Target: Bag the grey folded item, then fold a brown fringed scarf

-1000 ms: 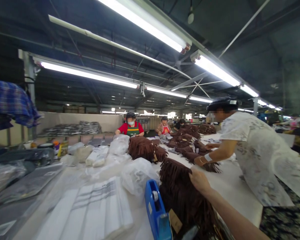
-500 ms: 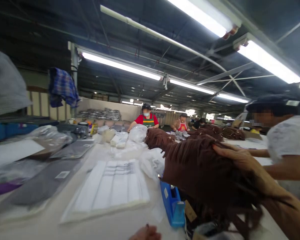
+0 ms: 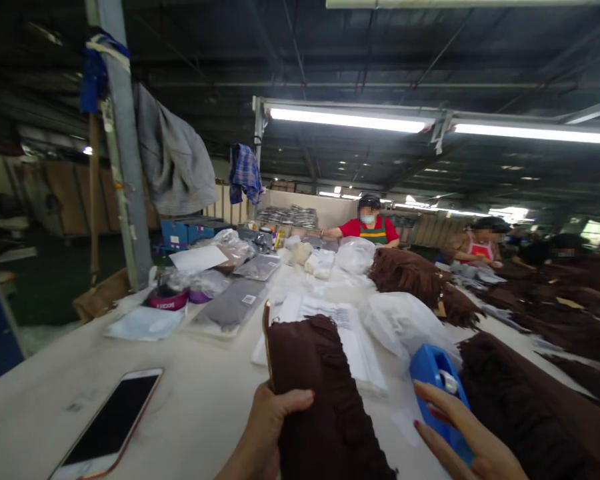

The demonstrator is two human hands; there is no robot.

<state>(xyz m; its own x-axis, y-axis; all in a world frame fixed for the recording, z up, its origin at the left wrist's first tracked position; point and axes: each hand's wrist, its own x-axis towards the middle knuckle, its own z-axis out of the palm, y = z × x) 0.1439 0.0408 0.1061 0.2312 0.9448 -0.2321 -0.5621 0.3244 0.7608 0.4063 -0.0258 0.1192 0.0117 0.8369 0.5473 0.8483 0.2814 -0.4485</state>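
Nearest us, our left hand (image 3: 267, 420) pinches the brown fringed piece (image 3: 313, 373) by its left edge, thumb in front, holding it tilted over the table's near middle. With only that edge gripped, we think its free side could sag or twist. At near right, our right hand (image 3: 473, 437) has its fingers spread before the blue tape dispenser (image 3: 433, 373); we cannot tell whether they touch. A sideways sweep might knock the dispenser, or the fringe might stick to the tape roll (image 3: 449, 381) seated in it. Just beyond lies a crumpled plastic bag (image 3: 400, 323), its contents unclear to us. Farther left, a clear packet (image 3: 230, 303) holds something flat and grey, with a white label.
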